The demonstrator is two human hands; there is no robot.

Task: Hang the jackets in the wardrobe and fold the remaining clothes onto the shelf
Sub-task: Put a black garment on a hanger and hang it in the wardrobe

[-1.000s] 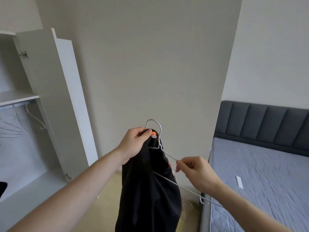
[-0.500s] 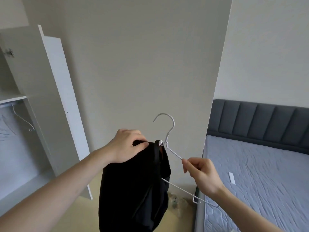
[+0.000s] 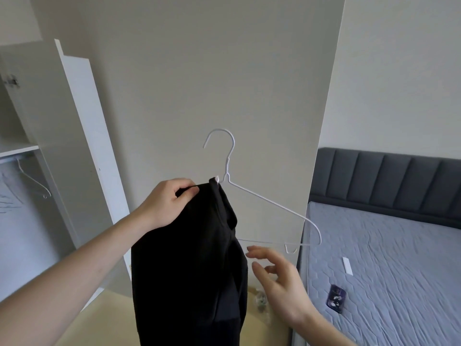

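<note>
The left hand (image 3: 172, 203) pinches the black jacket (image 3: 189, 265) up against the neck of the white hanger (image 3: 269, 208), while the right hand (image 3: 277, 275) is spread wide and empty just under its bare arm. That arm is best fed into the shoulder before turning left. The open wardrobe door (image 3: 82, 136) edge stands near, and the bed (image 3: 386, 258) edge crowds the right.

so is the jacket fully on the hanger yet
Not yet. The black jacket covers only the left side of the white hanger; its right arm sticks out bare. The left hand grips the jacket's top.
</note>
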